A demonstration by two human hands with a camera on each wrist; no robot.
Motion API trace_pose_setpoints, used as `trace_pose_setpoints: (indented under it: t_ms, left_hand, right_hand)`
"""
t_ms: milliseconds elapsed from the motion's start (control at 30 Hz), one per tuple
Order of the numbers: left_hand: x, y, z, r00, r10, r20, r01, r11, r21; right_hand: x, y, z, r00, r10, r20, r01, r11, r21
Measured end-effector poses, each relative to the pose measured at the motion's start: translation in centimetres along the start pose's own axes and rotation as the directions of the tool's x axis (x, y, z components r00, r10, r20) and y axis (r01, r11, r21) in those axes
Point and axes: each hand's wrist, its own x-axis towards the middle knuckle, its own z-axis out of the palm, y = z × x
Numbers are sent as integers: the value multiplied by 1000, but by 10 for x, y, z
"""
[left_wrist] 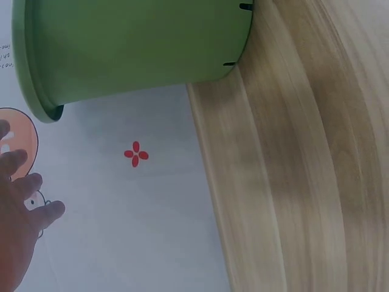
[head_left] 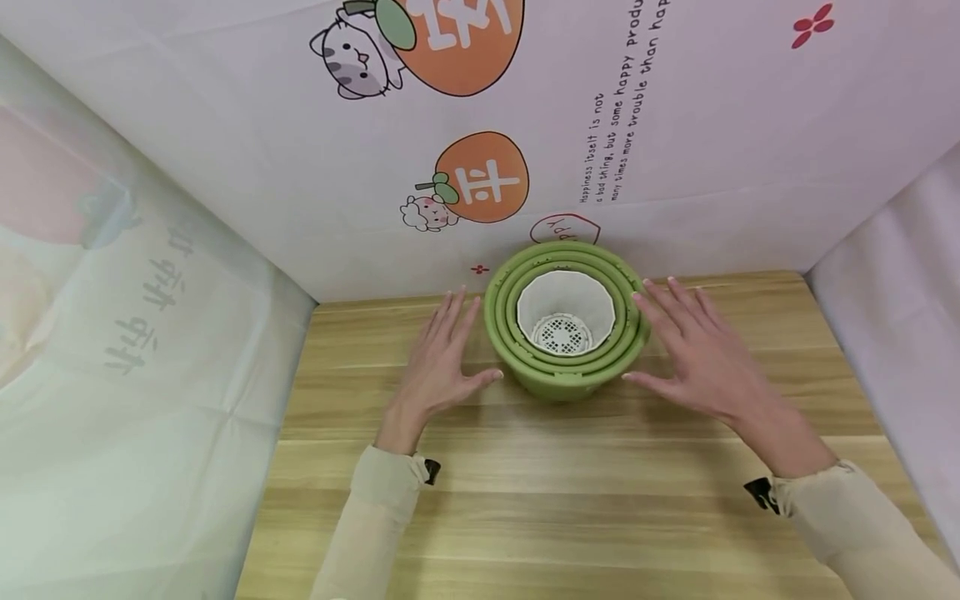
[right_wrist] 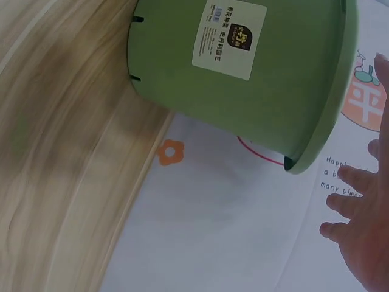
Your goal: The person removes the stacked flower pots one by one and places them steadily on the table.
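A nested stack of green plastic flowerpots (head_left: 561, 385) stands upright on the wooden table. Inside the innermost one sits a white pot (head_left: 566, 292) with a perforated bottom. My left hand (head_left: 441, 362) is spread just left of the stack, its thumb tip close to the outer pot. On the other side, my right hand (head_left: 705, 358) has its fingers spread, fingertips right at the rim. Neither hand holds anything. The right wrist view shows a white label (right_wrist: 230, 38) on the outer green pot (right_wrist: 285, 79). Its smooth side (left_wrist: 140, 42) fills the top of the left wrist view.
The wood-grain table (head_left: 540, 508) meets a white cloth backdrop (head_left: 360, 183) with printed oranges and lettering close behind the pots. Cloth walls also hang at the left (head_left: 150, 400) and right (head_left: 885, 317) of the table.
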Motion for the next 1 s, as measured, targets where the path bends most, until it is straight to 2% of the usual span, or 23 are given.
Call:
trace_pose_setpoints:
  t_ms: [300,600,1000]
  left_hand:
    - [7,2,1,1000,8,1,-8,1000,-3]
    - [14,6,8,998,60,-20,-61,998,-32]
    - [20,13,16,998,29,62,-27,999,-23]
  right_hand:
    - [6,-4,3,1000,-25,-17,25,1000,7]
    - [14,-12,8,998,-57,-18,57,998,21]
    - [22,-21,19,995,-95,-31,96,995,41]
